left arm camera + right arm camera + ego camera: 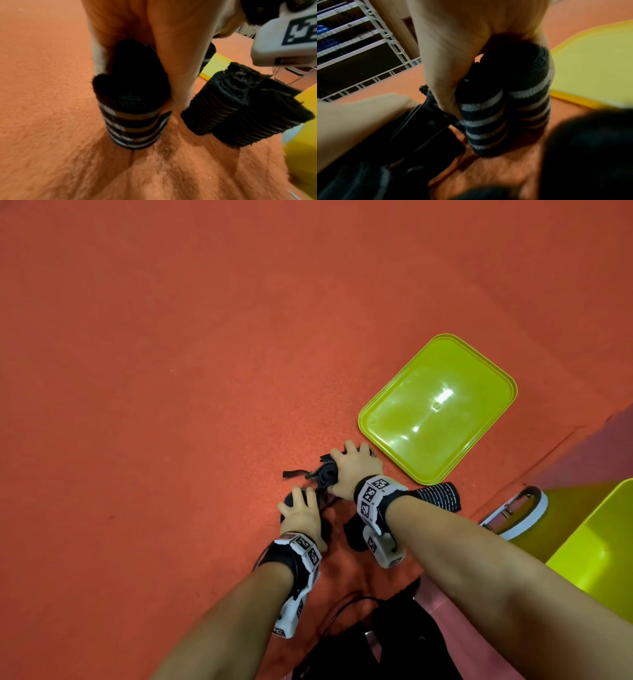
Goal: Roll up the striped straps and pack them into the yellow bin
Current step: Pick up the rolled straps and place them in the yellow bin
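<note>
Left hand (301, 517) grips one strap roll (132, 102); right hand (354, 470) clamps two rolls (503, 102). Soft, light, springy knit: likely unrolls if loosened, so squeeze across the coils.

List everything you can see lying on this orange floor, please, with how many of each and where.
Rolled straps: at least four, black with pale stripes, on the orange carpet under and between the hands.
Unrolled strap: one, black with white stripes, beside the right wrist.
Yellow lid: one, flat on the carpet beyond the hands.
Yellow bin: one, at the right edge.
White band with buckle: one, near the bin.
Left hand: grips one roll.
Right hand: grips two rolls.
</note>
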